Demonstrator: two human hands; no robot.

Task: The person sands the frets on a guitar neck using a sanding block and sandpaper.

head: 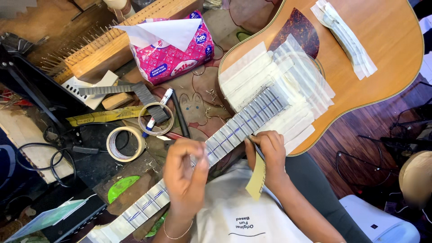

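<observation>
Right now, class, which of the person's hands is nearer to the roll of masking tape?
Left. The left hand hovers just right of the masking tape roll; the right hand lies farther, beyond the guitar neck.

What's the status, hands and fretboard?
Left hand over the taped fretboard, fingers pinched, contents unclear. Right hand at the neck edge, holding a tan sheet. Nothing blocking.

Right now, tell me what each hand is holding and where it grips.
The right hand holds a tan sanding sheet by its upper end, against the guitar neck. The left hand rests on the neck; whether it grips anything cannot be told.
</observation>
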